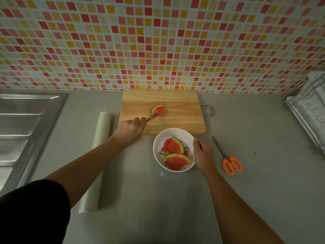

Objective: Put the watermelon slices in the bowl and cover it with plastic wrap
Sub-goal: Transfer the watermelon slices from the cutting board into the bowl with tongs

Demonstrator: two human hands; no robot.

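The left hand (130,128) grips a metal utensil (151,117) whose tip touches one slice (158,109) on the board (175,120). The right hand (202,154) holds the rim of the one white bowl (174,133), which contains at least three slices (175,159). One wrap roll (98,155) lies left, and one pair of scissors (226,159) lies right.

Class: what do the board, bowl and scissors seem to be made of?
Board: pale wood, unglossed, with visible grain stripes.
Bowl: smooth white, plastic or ceramic; cannot tell which.
Scissors: grey metal blades; glossy orange handles, probably plastic.
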